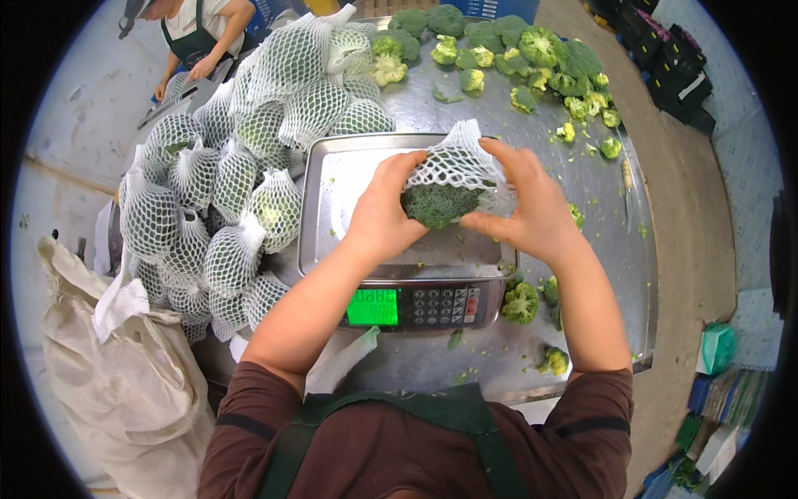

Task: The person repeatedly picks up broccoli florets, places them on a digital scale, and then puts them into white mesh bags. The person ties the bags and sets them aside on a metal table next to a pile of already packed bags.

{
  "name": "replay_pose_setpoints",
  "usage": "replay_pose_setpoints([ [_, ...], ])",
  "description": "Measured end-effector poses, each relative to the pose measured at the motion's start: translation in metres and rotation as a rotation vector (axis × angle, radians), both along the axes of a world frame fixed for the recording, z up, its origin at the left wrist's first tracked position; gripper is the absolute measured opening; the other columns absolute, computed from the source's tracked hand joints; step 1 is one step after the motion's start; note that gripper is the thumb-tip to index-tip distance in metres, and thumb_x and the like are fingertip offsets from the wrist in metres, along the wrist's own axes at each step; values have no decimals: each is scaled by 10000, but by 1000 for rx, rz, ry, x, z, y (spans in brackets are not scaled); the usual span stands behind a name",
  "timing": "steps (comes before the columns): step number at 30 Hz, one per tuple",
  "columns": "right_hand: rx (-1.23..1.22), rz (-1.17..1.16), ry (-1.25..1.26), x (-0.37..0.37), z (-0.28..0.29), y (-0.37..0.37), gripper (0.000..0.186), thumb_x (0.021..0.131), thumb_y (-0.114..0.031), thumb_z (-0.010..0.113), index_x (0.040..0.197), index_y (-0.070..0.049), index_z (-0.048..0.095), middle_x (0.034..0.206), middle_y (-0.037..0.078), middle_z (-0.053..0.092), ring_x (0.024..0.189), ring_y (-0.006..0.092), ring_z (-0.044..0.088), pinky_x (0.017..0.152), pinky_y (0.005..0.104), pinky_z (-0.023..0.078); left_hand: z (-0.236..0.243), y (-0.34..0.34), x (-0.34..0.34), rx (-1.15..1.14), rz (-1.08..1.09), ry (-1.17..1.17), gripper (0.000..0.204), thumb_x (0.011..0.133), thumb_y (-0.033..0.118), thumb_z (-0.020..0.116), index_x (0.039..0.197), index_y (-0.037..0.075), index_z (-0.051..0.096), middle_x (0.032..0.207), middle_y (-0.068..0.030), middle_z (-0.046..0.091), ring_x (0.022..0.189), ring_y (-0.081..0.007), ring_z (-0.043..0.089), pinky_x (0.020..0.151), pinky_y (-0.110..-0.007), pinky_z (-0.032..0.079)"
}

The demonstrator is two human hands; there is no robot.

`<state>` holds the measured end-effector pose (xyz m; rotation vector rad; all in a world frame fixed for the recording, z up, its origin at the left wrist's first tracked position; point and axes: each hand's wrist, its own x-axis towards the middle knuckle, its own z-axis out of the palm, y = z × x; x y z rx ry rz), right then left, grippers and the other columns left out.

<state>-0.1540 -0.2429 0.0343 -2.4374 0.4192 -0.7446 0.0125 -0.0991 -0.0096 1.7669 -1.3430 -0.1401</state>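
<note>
A dark green broccoli head is partly covered by a white foam net sleeve, whose gathered end points away from me. My left hand curves round its left side, with fingertips on the net and the thumb at the floret's near edge. On the right, my right hand grips with its thumb against the broccoli and its fingers at the net's far right edge. Both hands are over the metal pan of a weighing scale. The scale's green display and keypad face me.
Several netted broccoli heads are piled left of the scale. Bare broccoli and loose florets lie on the metal table. A knife rests near its right edge. A cloth sack hangs lower left; a co-worker stands far left.
</note>
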Motion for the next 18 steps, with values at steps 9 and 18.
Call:
replay_pose_setpoints([
  [9, -405, -512, 109, -11, -20, -30, 447, 712, -76, 658, 1145, -122, 559, 901, 113, 591, 731, 303, 582, 653, 385, 496, 5, -9, -7, 85, 68, 4, 737, 573, 73, 772, 1237, 71, 454, 1193, -158, 464, 1123, -340, 485, 952, -372, 424],
  [18, 202, -4, -331, -4, 0, 59, 208, 752, 4, 611, 953, -45, 627, 823, 103, 636, 649, 223, 615, 618, 309, 505, -17, -17, -22, -38, 134, 319, 818, 606, 104, 785, 1249, 26, 285, 1156, -192, 453, 1102, -335, 498, 923, -386, 439],
])
